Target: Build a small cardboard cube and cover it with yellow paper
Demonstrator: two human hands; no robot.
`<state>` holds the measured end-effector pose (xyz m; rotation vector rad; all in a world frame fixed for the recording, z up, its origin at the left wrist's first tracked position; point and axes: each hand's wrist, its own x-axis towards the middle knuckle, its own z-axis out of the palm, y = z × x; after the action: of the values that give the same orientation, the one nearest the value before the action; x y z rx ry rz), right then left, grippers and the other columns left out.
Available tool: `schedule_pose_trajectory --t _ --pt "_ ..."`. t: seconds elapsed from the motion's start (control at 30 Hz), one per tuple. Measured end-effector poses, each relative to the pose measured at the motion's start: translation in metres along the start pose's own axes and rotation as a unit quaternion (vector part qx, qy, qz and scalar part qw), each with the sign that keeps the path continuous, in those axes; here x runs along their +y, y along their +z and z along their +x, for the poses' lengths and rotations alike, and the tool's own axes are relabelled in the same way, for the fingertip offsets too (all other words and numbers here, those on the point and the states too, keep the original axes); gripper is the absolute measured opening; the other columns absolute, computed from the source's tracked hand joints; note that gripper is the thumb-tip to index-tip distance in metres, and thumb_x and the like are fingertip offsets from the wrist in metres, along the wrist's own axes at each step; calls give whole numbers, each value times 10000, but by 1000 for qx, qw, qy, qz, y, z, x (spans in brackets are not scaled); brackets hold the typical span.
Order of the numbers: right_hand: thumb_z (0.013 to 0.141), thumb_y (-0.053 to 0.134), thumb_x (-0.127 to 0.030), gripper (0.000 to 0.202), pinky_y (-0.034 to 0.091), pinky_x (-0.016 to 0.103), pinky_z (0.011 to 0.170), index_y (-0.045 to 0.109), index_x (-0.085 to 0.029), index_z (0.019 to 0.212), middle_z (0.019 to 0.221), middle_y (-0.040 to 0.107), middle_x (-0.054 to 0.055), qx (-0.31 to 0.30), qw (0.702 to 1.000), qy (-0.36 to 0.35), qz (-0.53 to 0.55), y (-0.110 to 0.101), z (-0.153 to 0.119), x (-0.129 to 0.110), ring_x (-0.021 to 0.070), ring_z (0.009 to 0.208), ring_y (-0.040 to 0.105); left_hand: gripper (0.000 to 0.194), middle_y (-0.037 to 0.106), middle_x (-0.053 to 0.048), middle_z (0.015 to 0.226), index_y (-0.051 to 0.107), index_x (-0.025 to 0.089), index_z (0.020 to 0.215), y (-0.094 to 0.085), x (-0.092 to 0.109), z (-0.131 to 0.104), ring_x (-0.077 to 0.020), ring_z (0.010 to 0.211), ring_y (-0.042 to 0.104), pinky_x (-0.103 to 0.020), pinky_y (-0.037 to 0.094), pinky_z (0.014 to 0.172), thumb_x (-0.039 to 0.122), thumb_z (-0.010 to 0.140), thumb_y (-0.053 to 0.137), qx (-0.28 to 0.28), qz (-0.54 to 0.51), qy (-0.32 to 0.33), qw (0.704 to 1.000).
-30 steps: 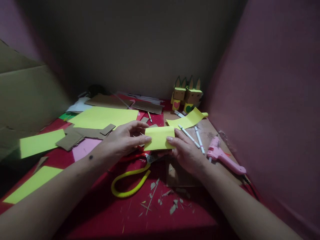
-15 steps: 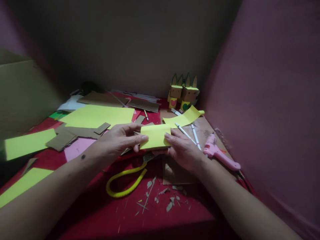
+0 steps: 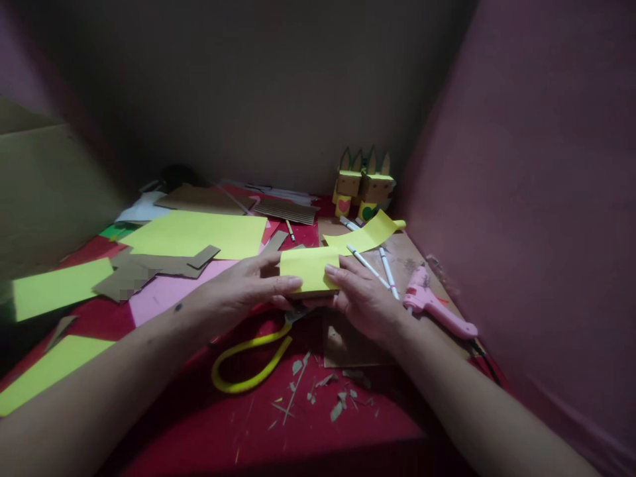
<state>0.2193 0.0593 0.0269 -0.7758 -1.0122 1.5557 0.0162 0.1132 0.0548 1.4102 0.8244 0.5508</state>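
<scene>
Both hands hold a small yellow paper-covered piece [image 3: 312, 268] up over the middle of the table. My left hand [image 3: 258, 281] grips its left end, thumb on the front face and fingers behind. On the right end, my right hand [image 3: 360, 291] has its thumb pressed on the yellow face, its fingers curled underneath. What lies behind the paper is mostly hidden. Just below the hands are yellow-handled scissors [image 3: 248, 344], their blades partly covered. A curved yellow paper strip [image 3: 365, 233] lies beyond my right hand.
A pink glue gun [image 3: 437, 305] rests at the right, near several white pens [image 3: 390, 271]. Cardboard figures [image 3: 365, 189] stand at the back. Yellow sheets [image 3: 199, 233] and cardboard pieces [image 3: 163, 262] cover the left. Paper scraps [image 3: 338, 404] litter the red tabletop [image 3: 278, 444].
My left hand has shifted slightly, its thumb lying further in across the yellow face. My right hand and the held piece have hardly moved.
</scene>
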Motion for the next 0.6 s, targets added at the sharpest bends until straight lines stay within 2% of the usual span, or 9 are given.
schedule_pose_trajectory --t 0.13,0.27,0.37,0.47,0.6 --pt "765 843 -451 490 626 411 818 668 -235 1169 1167 755 92 4 1000 0 1 3 -2 -1 284 1038 716 502 787 -77 1180 732 232 1241 4 4 -2 -265 1013 738 -314 583 840 286 753 840 19 19 -9 1000" --pt "674 930 -310 566 591 388 850 658 -234 1164 1113 765 81 31 999 3 -35 4 -3 0 247 933 722 526 811 -93 1008 731 218 1249 7 8 -4 -278 905 746 -335 575 764 366 760 857 41 54 -13 998" --pt "698 912 -289 528 574 420 925 668 -247 1164 1122 761 78 25 999 -7 -32 4 -5 0 263 979 725 531 802 -100 1111 721 235 1267 8 9 -5 -296 1001 747 -326 582 786 376 776 865 40 56 1 998" --pt "664 929 -265 528 565 435 975 677 -254 1129 1126 759 70 23 999 -17 -29 5 -6 -1 265 997 720 562 777 -110 1215 692 239 1308 9 10 -7 -314 1092 736 -328 588 840 344 786 872 21 41 5 999" --pt "688 919 -319 488 580 383 906 687 -259 1113 1047 753 39 13 999 -20 -22 5 -7 -2 228 931 709 634 780 -98 1185 674 254 1324 10 8 -8 -316 1077 734 -336 589 836 306 735 903 18 38 6 999"
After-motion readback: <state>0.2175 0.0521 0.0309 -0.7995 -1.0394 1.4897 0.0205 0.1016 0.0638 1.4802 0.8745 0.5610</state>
